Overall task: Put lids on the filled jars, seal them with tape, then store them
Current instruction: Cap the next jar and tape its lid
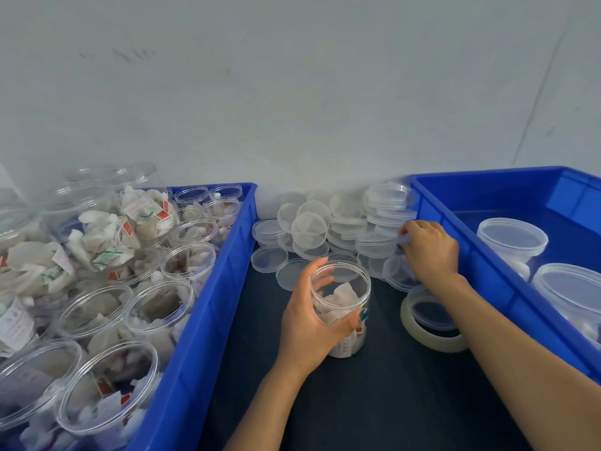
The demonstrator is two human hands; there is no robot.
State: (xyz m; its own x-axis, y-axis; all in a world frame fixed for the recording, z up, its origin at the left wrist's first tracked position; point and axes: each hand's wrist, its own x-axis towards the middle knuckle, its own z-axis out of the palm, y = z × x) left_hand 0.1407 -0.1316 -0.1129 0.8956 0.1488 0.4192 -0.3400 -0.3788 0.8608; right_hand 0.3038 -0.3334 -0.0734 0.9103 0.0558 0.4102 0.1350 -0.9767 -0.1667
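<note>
My left hand (307, 323) grips a clear open jar (343, 301) of white sachets that stands upright on the dark table. My right hand (427, 250) reaches into a pile of clear lids (325, 229) against the wall, its fingers curled on a lid (400, 270) at the pile's right edge. A roll of clear tape (432, 333) lies flat under my right forearm with a lid resting in its hole. Several open filled jars (107, 385) fill the blue bin (208, 320) on the left. Lidded jars (512, 242) stand in the blue bin (481, 255) on the right.
A white wall (292, 92) runs close behind the table. The two bins flank a strip of dark table surface (374, 402) that holds the jar, tape and lids. Loose lids (269, 259) lie flat in front of the pile.
</note>
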